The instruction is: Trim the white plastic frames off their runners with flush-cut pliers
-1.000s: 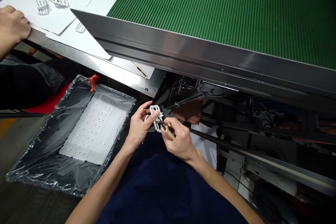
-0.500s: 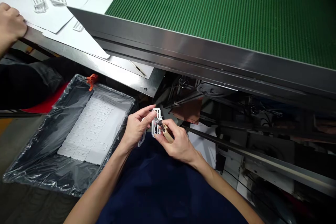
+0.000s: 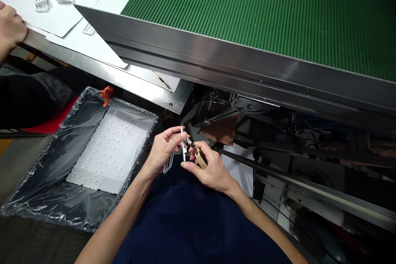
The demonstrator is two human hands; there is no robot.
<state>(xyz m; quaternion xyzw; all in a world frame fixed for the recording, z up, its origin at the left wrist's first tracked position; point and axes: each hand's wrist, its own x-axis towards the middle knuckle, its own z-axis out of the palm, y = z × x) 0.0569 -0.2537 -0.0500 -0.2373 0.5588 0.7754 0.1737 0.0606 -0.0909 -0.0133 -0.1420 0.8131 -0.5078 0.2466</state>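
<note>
My left hand pinches a thin white plastic frame between thumb and fingers, turned edge-on to me. A second, similar translucent frame hangs below the same hand, partly hidden by its fingers. In my right hand is a small tan-handled hand tool with a dark metal tip. The tip is close beside the frame; whether it touches cannot be made out. My right thumb reaches to the frame's lower end.
A plastic-lined tray at left holds rows of flat frames on white sheets. Frames lie on the paper-covered table near another person's hand. A pen-like tool rests there. Ahead runs a green conveyor belt with a metal side rail.
The white frame has turned from face-on to edge-on in my left hand. The tool's tip has shifted slightly right. The view has moved a little.
</note>
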